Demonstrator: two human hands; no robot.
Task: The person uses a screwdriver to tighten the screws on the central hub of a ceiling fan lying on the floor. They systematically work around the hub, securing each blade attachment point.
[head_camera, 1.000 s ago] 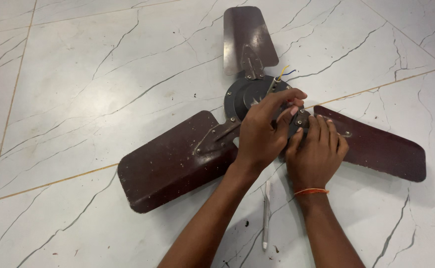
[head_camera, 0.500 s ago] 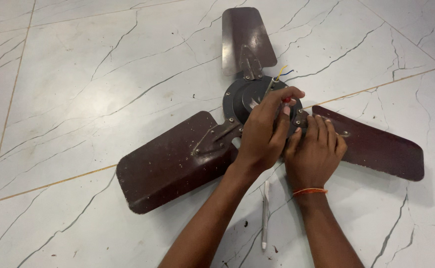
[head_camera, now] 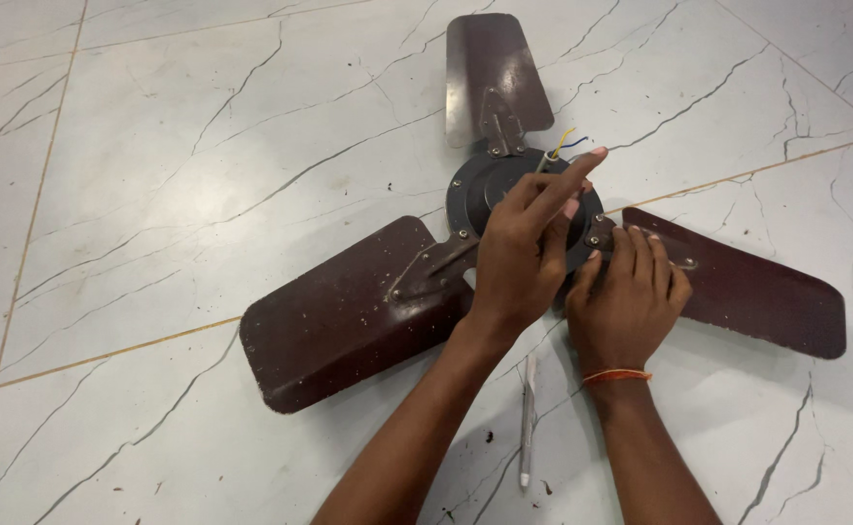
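While the left hand (head_camera: 516, 262) is pinching something small over the ceiling fan's hub (head_camera: 504, 190), the right hand (head_camera: 629, 301) is pressing flat, fingers together; it looks heavy, rigid, best gripped there.

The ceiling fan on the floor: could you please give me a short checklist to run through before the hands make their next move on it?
1. Ceiling fan lies flat on the tiled floor: ok.
2. All three blades are attached to the hub; the left blade shows its bracket screws: ok.
3. Right hand steadies the right blade at its bracket: ok.
4. Left hand is over the hub, fingers extended; whether it grips a small part: cannot tell.
5. Loose wires stick out at the hub, near the left fingertips: not ok.
6. Thin white tool lies on the floor between the forearms, within reach: ok.
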